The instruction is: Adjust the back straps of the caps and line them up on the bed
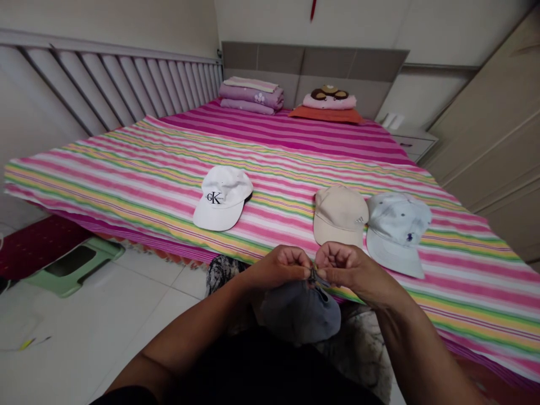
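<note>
A dark grey cap (pixel 300 315) hangs above my lap, its crown toward me. My left hand (pixel 287 267) pinches one side of the cap's back strap. Close beside it, my right hand (pixel 342 265) pinches the other side, so the fingertips of both hands nearly meet at the strap. The small fastening between them is partly hidden by my fingers. On the bed beyond lie a white cap (pixel 225 194) with black CK letters, a beige cap (pixel 341 211) and a pale blue cap (pixel 399 225); the last two sit side by side.
The bed's striped sheet (pixel 139 180) spreads in front of me. Folded purple bedding (pixel 251 97) and a pink pillow (pixel 329 101) rest near the headboard (pixel 320 62). A green stool (pixel 76 270) stands on the tiled floor at left. A white nightstand (pixel 413 140) is at the far right.
</note>
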